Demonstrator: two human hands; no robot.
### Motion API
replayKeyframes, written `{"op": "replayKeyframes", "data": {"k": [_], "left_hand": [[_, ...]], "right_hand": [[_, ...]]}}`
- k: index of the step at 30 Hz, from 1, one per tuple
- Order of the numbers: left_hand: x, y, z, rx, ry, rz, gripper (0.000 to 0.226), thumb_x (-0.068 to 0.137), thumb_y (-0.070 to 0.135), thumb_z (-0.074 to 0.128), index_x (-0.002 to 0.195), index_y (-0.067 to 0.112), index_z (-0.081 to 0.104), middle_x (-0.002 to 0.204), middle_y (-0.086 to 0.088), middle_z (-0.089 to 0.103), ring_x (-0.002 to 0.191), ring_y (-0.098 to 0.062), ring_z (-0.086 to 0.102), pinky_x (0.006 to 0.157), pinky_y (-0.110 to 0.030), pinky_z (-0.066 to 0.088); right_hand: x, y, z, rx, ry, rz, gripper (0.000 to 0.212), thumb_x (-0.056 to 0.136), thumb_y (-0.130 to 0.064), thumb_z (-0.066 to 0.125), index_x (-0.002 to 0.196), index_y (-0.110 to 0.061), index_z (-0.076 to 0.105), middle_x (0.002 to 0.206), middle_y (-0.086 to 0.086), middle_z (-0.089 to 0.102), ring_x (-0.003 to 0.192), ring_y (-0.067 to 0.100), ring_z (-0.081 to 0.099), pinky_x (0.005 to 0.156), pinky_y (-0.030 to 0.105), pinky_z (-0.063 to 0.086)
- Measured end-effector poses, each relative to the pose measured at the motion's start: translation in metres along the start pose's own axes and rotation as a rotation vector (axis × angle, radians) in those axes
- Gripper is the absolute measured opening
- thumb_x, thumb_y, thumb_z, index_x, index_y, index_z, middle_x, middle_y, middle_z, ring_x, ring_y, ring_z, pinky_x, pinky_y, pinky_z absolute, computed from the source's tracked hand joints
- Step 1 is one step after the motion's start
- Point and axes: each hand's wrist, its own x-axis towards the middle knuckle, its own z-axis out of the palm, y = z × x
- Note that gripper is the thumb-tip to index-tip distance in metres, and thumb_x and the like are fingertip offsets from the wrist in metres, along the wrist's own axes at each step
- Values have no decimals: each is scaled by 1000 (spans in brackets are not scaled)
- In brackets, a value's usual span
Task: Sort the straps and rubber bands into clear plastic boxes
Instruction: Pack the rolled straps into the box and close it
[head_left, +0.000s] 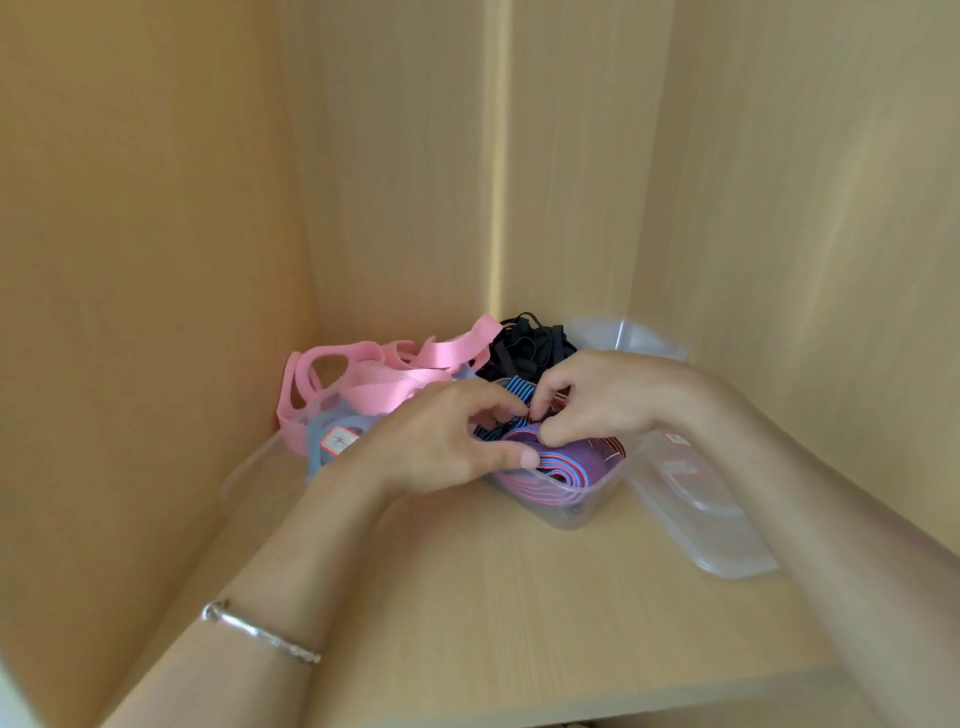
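striped straps, red and blue, lie bundled in a clear plastic box standing on the wooden shelf of a cabinet, near its back corner. both hands meet over this box. the left hand has its fingers curled down onto the bundle, with the thumb laid flat along a strap at the box's near rim, so it grips the straps. the right hand reaches in from the other side, its fingertips and thumb drawn together and pinching a fold of the same straps near the middle of the box. a silver bracelet sits on the left wrist.

behind the left hand, a heap of pink straps rests against the cabinet's left wall, with a pale blue strap carrying a small label at its front. whether this heap sits in a box of its own i cannot tell. a tangle of black bands lies in the back corner, just behind the hands. beside it, to the right, stands another clear box. a clear lid lies on the shelf just right of the striped straps' box.
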Motion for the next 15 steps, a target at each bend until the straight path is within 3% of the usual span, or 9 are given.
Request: {"op": "replayKeyframes", "data": {"k": [3,7,11,13,15], "left_hand": [[-2,-3,-5,112,-50,-48,58,64,50,83,114,34,59,106,17,60,96,-3,56,86,-25,47],[4,7,2,346,17,-98,49,69,54,76,105,29,56,92,7,61,85,-13,55,72,-33,46],[9,21,13,460,107,-125,47,69,60,72,91,26,47,83,6,57,82,-18,52,61,-31,29],[11,23,18,485,136,-145,51,68,63,71,89,25,44,84,4,57,85,-21,55,62,-31,31],[12,24,24,503,167,-151,54,68,65,69,92,23,44,88,1,60,88,-24,57,67,-32,39]], "right_hand": [[3,3,3,47,58,-17,17,78,-31,65,93,-29,71,74,-17,60,68,0,54,56,19,40],[12,11,4,169,105,-54,15,77,-23,66,91,-22,71,52,-19,54,48,-3,47,44,10,34],[18,21,0,304,88,-64,16,80,-13,67,95,-17,65,73,-7,61,61,10,55,56,21,43],[21,27,-1,335,76,-78,16,80,-11,67,94,-17,65,76,-2,63,64,13,56,62,28,44],[22,32,-2,325,76,-105,17,79,-9,66,94,-18,67,71,-6,62,60,8,54,61,24,42]]}}
